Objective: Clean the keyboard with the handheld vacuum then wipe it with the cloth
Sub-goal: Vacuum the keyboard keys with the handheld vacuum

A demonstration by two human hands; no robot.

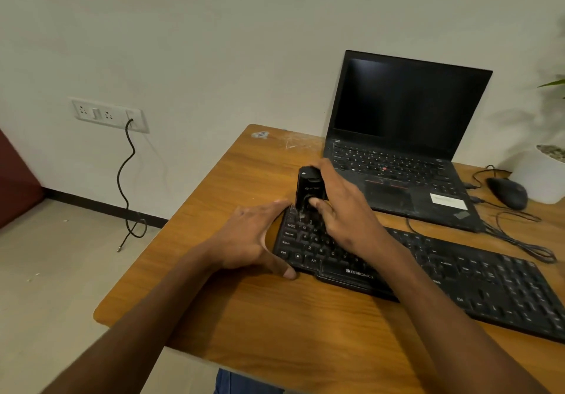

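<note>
Head view shows the vacuuming step: the right hand (339, 207) grasps the small black handheld vacuum (309, 190) upright on the black plastic keyboard (458, 277)'s far-left corner, apparently nozzle-down, while the flat-fingered left hand (253, 234) steadies that end on the wooden table (244, 317); next, sweep rightward along the rows.

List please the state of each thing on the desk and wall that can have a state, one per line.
Handheld vacuum: upright, nozzle on the keys, gripped by the right hand.
Keyboard: flat on the table, steadied at its end by the open left hand.
Laptop: lid open, screen dark.
Mouse: idle beside the laptop.
Black cable: plugged into the wall socket, free end on the floor.
</note>
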